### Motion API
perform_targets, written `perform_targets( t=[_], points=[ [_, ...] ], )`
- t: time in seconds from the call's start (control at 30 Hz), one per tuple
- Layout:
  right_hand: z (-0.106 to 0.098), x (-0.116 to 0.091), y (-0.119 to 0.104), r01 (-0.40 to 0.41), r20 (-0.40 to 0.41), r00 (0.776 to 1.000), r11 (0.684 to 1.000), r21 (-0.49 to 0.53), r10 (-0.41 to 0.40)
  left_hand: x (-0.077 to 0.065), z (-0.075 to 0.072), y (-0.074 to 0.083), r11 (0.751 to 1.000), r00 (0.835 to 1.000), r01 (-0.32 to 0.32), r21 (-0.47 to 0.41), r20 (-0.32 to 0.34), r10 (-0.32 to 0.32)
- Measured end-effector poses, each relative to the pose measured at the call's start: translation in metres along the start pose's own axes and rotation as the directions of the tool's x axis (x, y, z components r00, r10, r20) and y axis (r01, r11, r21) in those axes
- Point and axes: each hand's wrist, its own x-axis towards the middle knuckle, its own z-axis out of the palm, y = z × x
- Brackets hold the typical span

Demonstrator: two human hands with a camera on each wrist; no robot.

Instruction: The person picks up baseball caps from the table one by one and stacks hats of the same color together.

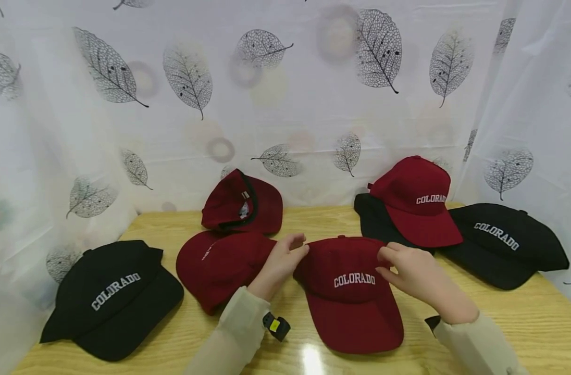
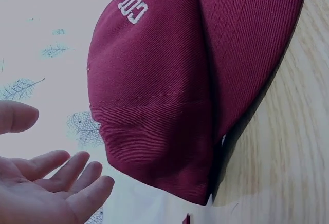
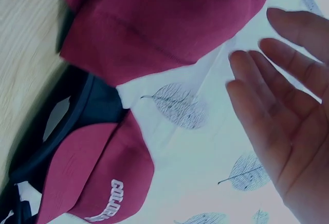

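Note:
A dark red baseball cap [image 1: 353, 317] with white COLORADO lettering lies on the table between my hands, its brim toward me. My left hand [image 1: 285, 258] is at the cap's left side; in the left wrist view its relaxed fingers [image 2: 90, 196] stand apart from the red cloth. On the other side, my right hand [image 1: 409, 271] overlaps the cap's upper right edge in the head view. The right wrist view shows that hand's fingers [image 3: 252, 85] extended beside the crown with a gap between.
Left of the middle lie a red cap [image 1: 234, 260], an upturned red cap [image 1: 267, 203] behind it, and a black cap [image 1: 121, 307]. At the right back a red cap [image 1: 414, 187] rests on a black cap [image 1: 372, 213], beside another black cap [image 1: 506, 255]. A leaf-patterned curtain [image 1: 304, 104] encloses the table.

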Motion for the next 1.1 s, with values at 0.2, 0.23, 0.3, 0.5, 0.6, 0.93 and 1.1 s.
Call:
perform_targets(
  t=[0.2,0.23,0.3,0.5,0.6,0.93,1.1],
  points=[
    [0.001,-0.001,0.015,-0.032,-0.099,0.995,0.996,-0.081,0.024,-0.002,0.001,0.003,0.995,0.997,-0.065,0.081,-0.027,0.068],
    [0.000,-0.002,0.017,-0.040,-0.110,0.994,0.995,-0.089,0.030,-0.003,0.001,0.003,0.992,0.996,-0.081,0.097,-0.029,0.085],
    [0.000,-0.002,0.021,-0.058,-0.120,0.992,0.993,-0.099,0.046,-0.003,0.001,0.004,0.987,0.993,-0.107,0.119,-0.030,0.112],
    [-0.002,-0.002,0.033,-0.102,-0.132,0.987,0.987,-0.121,0.086,-0.004,0.002,0.004,0.981,0.990,-0.133,0.144,-0.021,0.138],
    [-0.002,-0.002,0.039,-0.113,-0.152,0.984,0.985,-0.133,0.092,-0.004,0.002,0.003,0.977,0.989,-0.144,0.155,-0.011,0.148],
    [-0.001,-0.006,0.063,-0.146,-0.206,0.972,0.977,-0.155,0.113,-0.002,0.001,0.001,0.969,0.987,-0.156,0.193,-0.005,0.160],
    [-0.002,-0.011,0.073,-0.197,-0.180,0.969,0.968,-0.157,0.168,-0.004,0.001,0.003,0.972,0.989,-0.142,0.189,-0.001,0.145]
  ],
)
